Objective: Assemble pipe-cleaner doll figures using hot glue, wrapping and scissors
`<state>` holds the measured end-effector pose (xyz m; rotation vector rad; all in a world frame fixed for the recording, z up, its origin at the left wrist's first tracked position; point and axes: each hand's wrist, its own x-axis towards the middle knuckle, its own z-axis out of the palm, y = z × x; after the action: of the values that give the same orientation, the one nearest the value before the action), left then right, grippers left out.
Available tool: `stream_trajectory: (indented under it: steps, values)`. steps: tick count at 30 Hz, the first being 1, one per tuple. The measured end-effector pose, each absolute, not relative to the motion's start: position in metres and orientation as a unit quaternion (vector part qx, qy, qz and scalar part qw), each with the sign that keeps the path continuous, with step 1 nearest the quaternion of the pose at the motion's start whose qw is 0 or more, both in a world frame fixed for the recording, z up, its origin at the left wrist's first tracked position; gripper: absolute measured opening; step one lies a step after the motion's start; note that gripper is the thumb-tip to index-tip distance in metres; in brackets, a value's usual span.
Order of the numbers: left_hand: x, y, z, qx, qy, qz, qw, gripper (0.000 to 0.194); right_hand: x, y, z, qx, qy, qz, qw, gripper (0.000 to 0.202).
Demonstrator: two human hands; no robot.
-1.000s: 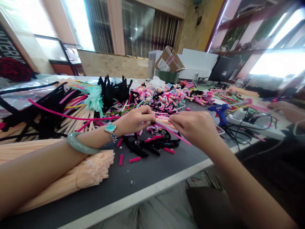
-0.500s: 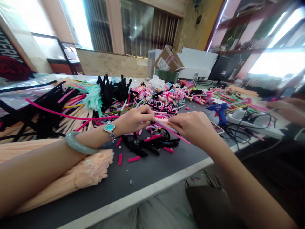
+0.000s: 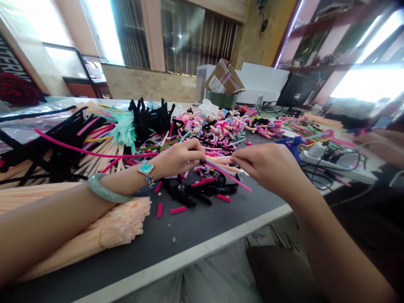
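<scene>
Over the middle of the table, my left hand (image 3: pixel 181 158) is closed in a pinch on a small bunch of pipe cleaners. A bright pink pipe cleaner (image 3: pixel 241 183) sticks out of the pinch toward the lower right, beside a pale lilac one. Peach pipe cleaners (image 3: pixel 222 160) run from there toward my right hand (image 3: pixel 271 168). Its thumb and fingers are pinched at the end of a peach one; the exact grip is partly hidden. A long pink pipe cleaner (image 3: pixel 94 153) extends left behind my left wrist.
Short pink pieces (image 3: pixel 177 210) and black fuzzy pieces lie below my hands. A peach bundle (image 3: pixel 120 227) lies under my left forearm. Behind are heaped small colourful figures (image 3: pixel 227 124). A blue glue gun (image 3: pixel 292 146), power strip (image 3: pixel 344 166) and cables sit right, near another person's hand.
My right hand has moved slightly right, away from my left hand, showing more of the peach pipe cleaners between them. My left hand has stayed nearly still.
</scene>
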<state>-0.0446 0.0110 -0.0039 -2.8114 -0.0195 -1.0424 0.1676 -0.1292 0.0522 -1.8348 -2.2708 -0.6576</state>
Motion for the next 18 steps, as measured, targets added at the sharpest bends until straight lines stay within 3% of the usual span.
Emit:
stream_trajectory:
  steps: [10, 18]
  values:
    - [-0.044, 0.011, -0.004, -0.930, -0.005, -0.358, 0.077, 0.015, 0.159, -0.113, 0.028, -0.558, -0.773, -0.266, 0.143, 0.041]
    - [-0.044, 0.011, -0.003, -0.931, -0.010, -0.355, 0.084, 0.017, 0.163, -0.110, 0.023, -0.553, -0.770, -0.297, 0.114, 0.036]
